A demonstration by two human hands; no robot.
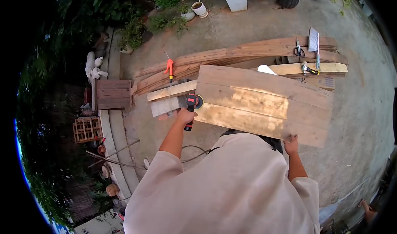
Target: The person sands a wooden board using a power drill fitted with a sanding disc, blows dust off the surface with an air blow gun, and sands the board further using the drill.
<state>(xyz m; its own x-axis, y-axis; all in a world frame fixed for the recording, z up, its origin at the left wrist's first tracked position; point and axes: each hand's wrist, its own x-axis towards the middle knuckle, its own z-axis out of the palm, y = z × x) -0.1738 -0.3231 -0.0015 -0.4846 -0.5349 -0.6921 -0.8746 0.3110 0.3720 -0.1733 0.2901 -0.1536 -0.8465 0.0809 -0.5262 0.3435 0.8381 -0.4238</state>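
Brown wooden panel, patchily pale

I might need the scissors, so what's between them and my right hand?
In the head view, the wooden panel lies between your right hand and the scissors; past its far edge, a paler plank also crosses that stretch.

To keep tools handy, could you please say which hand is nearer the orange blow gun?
Left. The left hand, holding the sander, is below the orange blow gun in view; the right hand, farther away, touches the board at its near edge.
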